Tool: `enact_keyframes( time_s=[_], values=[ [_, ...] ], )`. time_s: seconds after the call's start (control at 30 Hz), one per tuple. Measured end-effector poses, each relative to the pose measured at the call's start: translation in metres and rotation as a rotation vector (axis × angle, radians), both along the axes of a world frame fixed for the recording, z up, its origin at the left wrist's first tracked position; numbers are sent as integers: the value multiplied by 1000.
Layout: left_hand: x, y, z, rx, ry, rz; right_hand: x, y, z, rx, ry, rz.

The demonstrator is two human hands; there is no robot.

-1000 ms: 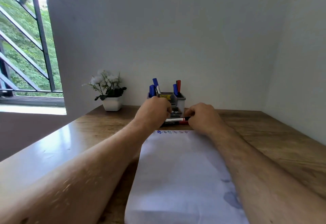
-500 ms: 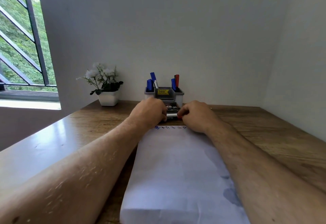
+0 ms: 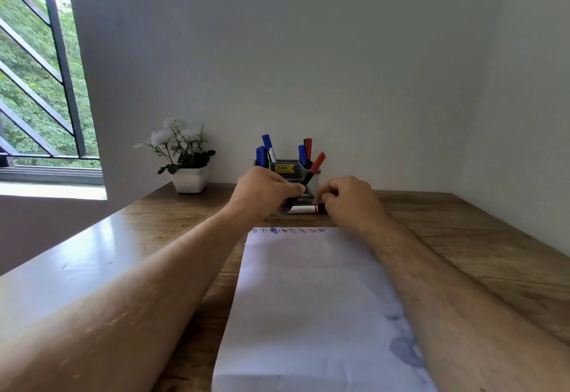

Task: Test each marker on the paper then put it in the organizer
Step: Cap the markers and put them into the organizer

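Observation:
My left hand grips a red-capped marker by its black body, tilted with the cap up and to the right in front of the grey organizer. Blue and red markers stand in the organizer. My right hand has its fingers curled just right of the marker; whether it holds anything is hidden. A white marker with a red band lies on the table between my hands. The white paper lies near me, with a row of small coloured test marks along its far edge.
A white pot of white flowers stands at the back left of the wooden table. A barred window is at the far left. White walls close off the back and the right side.
My left hand has lifted the red-capped marker, so its cap now points up and right before the organizer. The camera view has tilted upward.

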State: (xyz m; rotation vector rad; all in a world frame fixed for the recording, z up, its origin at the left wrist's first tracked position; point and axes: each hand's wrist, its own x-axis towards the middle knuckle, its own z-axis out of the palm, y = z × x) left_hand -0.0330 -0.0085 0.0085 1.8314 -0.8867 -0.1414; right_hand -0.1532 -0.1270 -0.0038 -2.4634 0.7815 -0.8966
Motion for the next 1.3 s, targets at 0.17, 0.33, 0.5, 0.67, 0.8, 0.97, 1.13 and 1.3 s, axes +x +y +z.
enact_keyframes(
  time_s=[0.17, 0.33, 0.5, 0.67, 0.8, 0.97, 1.13, 1.3],
  values=[
    [-19, 3, 5, -161, 463, -231, 3, 11, 9, 235, -297, 97],
    [-21, -1, 0, -123, 474, -324, 3, 18, 13, 384, -385, 184],
    [-18, -1, -3, -180, 358, -264, 2, 18, 16, 281, -443, 173],
    [-12, 3, 2, -542, 364, -287, -3, 14, 11, -179, -251, 110],
    [-7, 4, 2, -577, 408, -313, -3, 13, 11, -209, -236, 132],
    [-4, 5, 1, -577, 467, -316, -8, 13, 14, -168, -208, 165],
    [-7, 4, 3, -594, 479, -297, -8, 15, 18, -193, -184, 135],
    [-7, 5, 3, -619, 487, -276, -7, 21, 22, -250, -132, 123]
  ],
)
